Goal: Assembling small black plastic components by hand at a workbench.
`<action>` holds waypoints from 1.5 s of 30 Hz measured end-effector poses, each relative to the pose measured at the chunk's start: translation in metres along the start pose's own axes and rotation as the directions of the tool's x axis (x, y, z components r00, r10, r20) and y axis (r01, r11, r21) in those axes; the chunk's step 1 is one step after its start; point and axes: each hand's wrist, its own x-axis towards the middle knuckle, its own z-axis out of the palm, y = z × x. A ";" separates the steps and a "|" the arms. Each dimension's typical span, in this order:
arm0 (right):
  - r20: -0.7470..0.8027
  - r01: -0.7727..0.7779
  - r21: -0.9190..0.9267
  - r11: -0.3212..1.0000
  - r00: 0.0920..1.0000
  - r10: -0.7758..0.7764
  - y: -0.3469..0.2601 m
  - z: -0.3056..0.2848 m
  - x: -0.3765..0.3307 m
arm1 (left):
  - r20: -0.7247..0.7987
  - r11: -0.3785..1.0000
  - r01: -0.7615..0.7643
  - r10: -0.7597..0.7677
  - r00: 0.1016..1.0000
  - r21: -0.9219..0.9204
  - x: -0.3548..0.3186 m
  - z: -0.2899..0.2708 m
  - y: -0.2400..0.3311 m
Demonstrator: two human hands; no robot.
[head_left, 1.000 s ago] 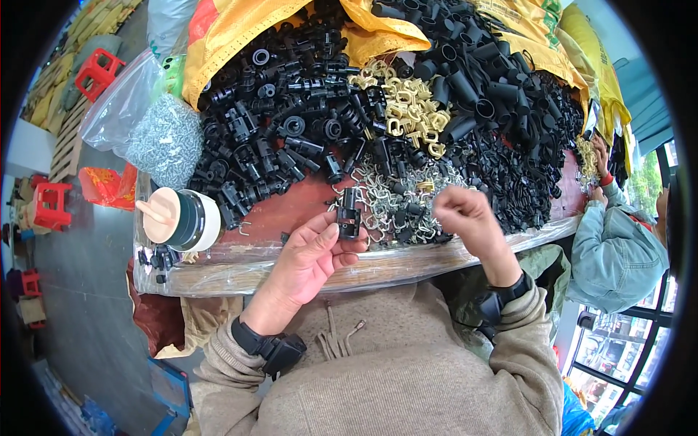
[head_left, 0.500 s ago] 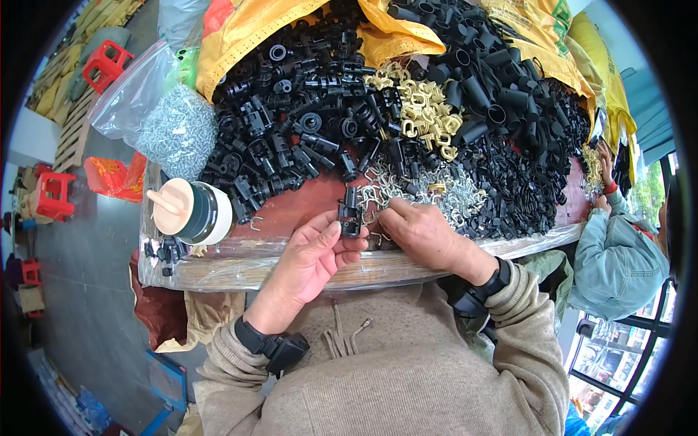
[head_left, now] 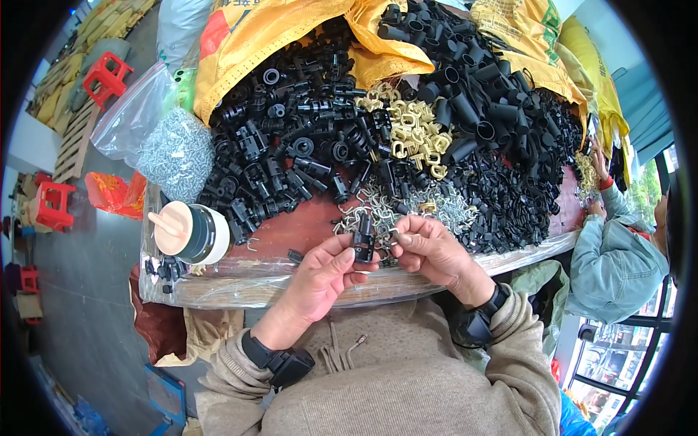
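Note:
Between the thumb and fingers of my left hand [head_left: 325, 272] stands a black plastic cylindrical fitting [head_left: 364, 240], held upright near the table's front edge. Just to its right, my right hand [head_left: 430, 251] pinches a small bent metal hook [head_left: 395, 235], partly covered by the fingertips. The hook and the fitting are close together; whether they touch I cannot tell. Behind both hands spreads a pile of silvery bent metal hooks [head_left: 429, 207]. Farther back lie a heap of similar black fittings [head_left: 291, 149] and brass-coloured U-shaped clips [head_left: 418, 134].
Black tubes [head_left: 472, 109] and small black parts [head_left: 502, 196] are heaped right of the clips. A lidded cup [head_left: 207, 236] and a clear bag of screws [head_left: 174, 149] stand at left. Yellow woven sacks [head_left: 269, 43] line the back. A co-worker [head_left: 611, 254] reaches in at far right.
My right hand has come away from the hook pile with a hook in its fingertips. My left hand has moved slightly right and turned the fitting.

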 end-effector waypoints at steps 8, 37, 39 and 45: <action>0.201 -0.328 0.093 0.940 0.931 0.305 0.003 -0.001 0.000 | 0.148 0.996 0.088 -0.092 0.985 0.032 0.002 0.007 0.003; 0.020 0.260 -0.630 0.731 0.947 -0.320 0.004 0.006 -0.014 | 0.021 0.988 0.119 -0.118 0.993 -0.102 0.000 0.005 -0.002; -0.003 0.220 -0.504 0.835 0.967 -0.256 0.007 0.006 -0.015 | 0.018 0.987 0.121 -0.120 0.993 -0.102 0.000 0.005 -0.003; 0.011 0.242 -0.402 0.883 0.966 -0.260 0.009 0.018 -0.014 | -0.033 0.984 0.144 -0.148 0.988 -0.109 -0.002 0.007 -0.003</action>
